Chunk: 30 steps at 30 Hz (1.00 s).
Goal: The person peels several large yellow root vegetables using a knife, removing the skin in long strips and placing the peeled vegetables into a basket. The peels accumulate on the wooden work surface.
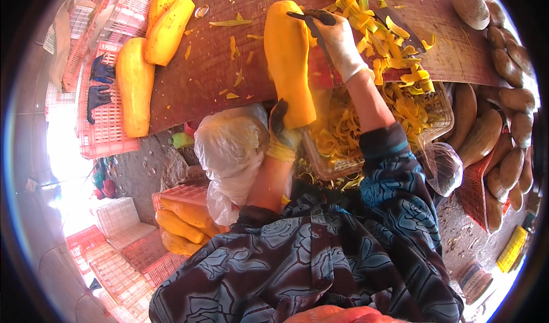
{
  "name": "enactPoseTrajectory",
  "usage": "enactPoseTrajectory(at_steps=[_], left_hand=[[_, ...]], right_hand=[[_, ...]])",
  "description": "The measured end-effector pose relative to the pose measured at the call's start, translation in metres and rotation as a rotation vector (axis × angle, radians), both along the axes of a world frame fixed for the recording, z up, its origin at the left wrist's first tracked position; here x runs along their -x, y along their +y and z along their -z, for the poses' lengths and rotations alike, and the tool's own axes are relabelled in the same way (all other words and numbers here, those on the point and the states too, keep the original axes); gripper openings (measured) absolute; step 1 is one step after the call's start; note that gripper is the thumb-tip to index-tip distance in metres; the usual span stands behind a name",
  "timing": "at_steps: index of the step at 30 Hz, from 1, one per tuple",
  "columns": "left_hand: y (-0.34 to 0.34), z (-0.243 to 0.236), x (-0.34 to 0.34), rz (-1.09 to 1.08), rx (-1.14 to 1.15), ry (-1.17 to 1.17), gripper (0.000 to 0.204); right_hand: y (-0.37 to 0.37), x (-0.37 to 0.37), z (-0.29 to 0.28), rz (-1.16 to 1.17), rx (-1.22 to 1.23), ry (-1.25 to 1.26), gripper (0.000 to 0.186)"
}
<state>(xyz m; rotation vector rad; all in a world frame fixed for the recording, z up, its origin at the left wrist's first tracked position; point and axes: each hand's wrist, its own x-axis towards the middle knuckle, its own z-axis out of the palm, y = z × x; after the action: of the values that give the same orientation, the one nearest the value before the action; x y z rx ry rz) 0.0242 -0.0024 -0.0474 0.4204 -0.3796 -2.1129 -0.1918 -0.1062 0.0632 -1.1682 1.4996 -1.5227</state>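
A long peeled orange-yellow squash (286,54) lies lengthwise over the near edge of the red-brown table. My left hand (281,131), in a glove with dark fingers, grips its near end from the left and below. At the squash's far right side, my right hand (337,40), in a white glove with dark fingers, is closed round a slim dark peeler (300,16). The peeler's tip reaches over the squash's surface; its blade does not show clearly. Curled yellow peel strips (366,28) are heaped just right of this hand.
Under the table edge, a crate (446,108) holds peelings. Peeled squashes (134,88) rest at the left; unpeeled ones (506,66) pile at the right. A filled plastic bag (226,140) sits beside my left forearm. Pink crates (108,134) and a crate of squashes (197,192) stand left.
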Motion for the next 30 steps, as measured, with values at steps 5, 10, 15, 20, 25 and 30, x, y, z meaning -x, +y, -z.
enactPoseTrajectory(at_steps=[5,10,15,20,25,30], left_hand=[[0.003,-0.013,0.002,0.008,0.071,-0.118,0.057],[0.01,-0.025,0.012,-0.159,0.003,-0.187,0.056],[0.005,-0.018,0.009,-0.127,0.231,-0.304,0.054],[0.004,-0.008,0.007,-0.287,0.726,-0.725,0.051],[0.0,-0.012,0.01,-0.056,-0.083,0.047,0.052],[0.001,-0.017,0.01,-0.004,-0.063,0.034,0.054]], right_hand=[[0.066,-0.016,0.005,0.023,-0.069,-0.156,0.022],[0.131,-0.051,0.029,0.006,0.017,0.038,0.024],[0.221,-0.047,0.027,-0.098,-0.246,-0.276,0.028],[0.23,-0.031,0.011,-0.147,-0.262,-0.202,0.026],[0.115,-0.023,0.007,0.044,-0.038,-0.143,0.026],[0.121,-0.028,0.019,-0.07,-0.078,0.032,0.026]])
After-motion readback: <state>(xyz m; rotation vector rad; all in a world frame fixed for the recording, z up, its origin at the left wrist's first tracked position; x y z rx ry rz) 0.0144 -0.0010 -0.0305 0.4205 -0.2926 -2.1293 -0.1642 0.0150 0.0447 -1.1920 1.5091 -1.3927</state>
